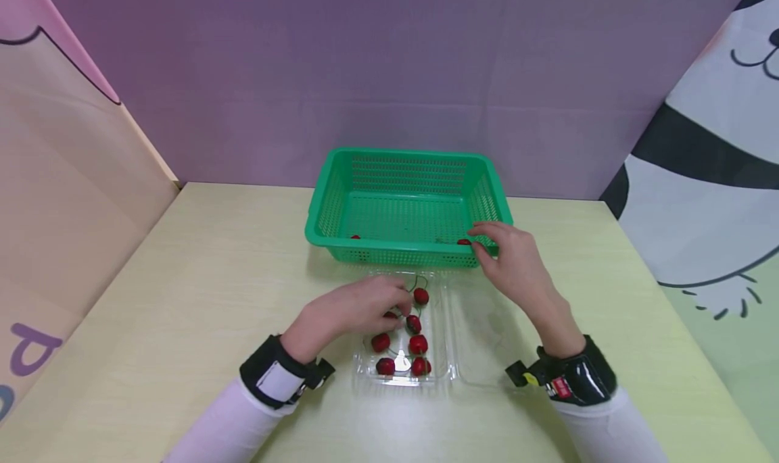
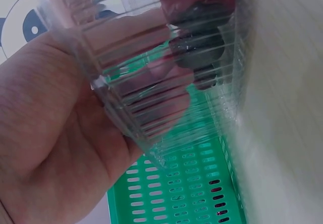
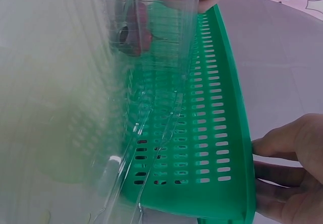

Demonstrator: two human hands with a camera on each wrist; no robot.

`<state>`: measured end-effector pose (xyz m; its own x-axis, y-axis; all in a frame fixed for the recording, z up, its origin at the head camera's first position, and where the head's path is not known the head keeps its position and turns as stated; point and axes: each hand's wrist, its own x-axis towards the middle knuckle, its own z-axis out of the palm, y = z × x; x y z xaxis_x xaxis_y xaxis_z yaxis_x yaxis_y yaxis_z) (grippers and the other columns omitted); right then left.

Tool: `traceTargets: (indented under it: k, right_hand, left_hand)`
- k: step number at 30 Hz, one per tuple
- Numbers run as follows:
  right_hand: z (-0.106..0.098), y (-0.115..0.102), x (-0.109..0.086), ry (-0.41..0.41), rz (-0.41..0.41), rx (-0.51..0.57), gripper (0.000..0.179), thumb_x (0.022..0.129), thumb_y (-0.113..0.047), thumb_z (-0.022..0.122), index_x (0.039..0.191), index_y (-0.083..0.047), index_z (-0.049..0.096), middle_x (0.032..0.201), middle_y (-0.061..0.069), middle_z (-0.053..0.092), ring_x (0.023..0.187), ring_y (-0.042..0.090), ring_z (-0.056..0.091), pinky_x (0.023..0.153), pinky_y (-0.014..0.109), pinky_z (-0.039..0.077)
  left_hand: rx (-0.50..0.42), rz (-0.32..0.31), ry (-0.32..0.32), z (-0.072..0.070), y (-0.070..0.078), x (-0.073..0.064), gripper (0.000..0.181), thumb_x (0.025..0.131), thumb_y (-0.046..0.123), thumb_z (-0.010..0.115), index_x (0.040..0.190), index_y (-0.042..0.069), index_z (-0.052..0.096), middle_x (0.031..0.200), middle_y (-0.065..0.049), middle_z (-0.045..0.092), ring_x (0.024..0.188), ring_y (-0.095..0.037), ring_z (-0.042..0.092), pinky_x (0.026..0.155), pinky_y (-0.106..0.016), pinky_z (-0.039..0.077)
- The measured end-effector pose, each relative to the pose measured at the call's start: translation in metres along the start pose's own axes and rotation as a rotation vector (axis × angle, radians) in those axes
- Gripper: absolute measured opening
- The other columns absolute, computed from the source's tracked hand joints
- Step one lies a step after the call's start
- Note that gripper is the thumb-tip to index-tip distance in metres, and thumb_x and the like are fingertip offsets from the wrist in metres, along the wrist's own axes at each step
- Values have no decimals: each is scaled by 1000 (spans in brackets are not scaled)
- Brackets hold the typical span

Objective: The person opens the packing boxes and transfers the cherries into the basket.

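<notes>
My left hand (image 1: 365, 304) reaches into a clear plastic clamshell box (image 1: 438, 375), its thumb and fingers pinching a dark red cherry (image 1: 390, 314). Other red cherries (image 1: 418, 345) with stems lie in the box in two rough rows. Through the clear wall, the left wrist view shows the fingers (image 2: 156, 82) beside dark fruit. My right hand (image 1: 514, 263) is over the near right corner of a green perforated basket (image 1: 402, 255), thumb and forefinger apart. Close to those fingertips, a cherry (image 1: 464, 242) lies in the basket. In the right wrist view, the fingers (image 3: 277, 183) reach past the basket rim.
The box's clear lid (image 1: 487, 341) lies opened flat to the right, under my right forearm. One more cherry (image 1: 356, 237) sits at the basket's near left side. A purple backdrop (image 1: 395, 78) stands behind the pale wooden table (image 1: 243, 260).
</notes>
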<state>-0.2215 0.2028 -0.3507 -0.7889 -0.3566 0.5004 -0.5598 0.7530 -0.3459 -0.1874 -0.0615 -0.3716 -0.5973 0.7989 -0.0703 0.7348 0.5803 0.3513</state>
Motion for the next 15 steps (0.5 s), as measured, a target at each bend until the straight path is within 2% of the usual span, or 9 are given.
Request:
traceTargets:
  k: [15]
  right_hand:
    - [-3,-4,-1,-10,7,25,16,88,1,68,104,2,71,110,14,66,106,35,62,88,43,48]
  left_hand:
    - [13,-45,-44,2,1,0,5,90,18,73,94,16,70,91,8,57,82,-6,53,72,-16,44]
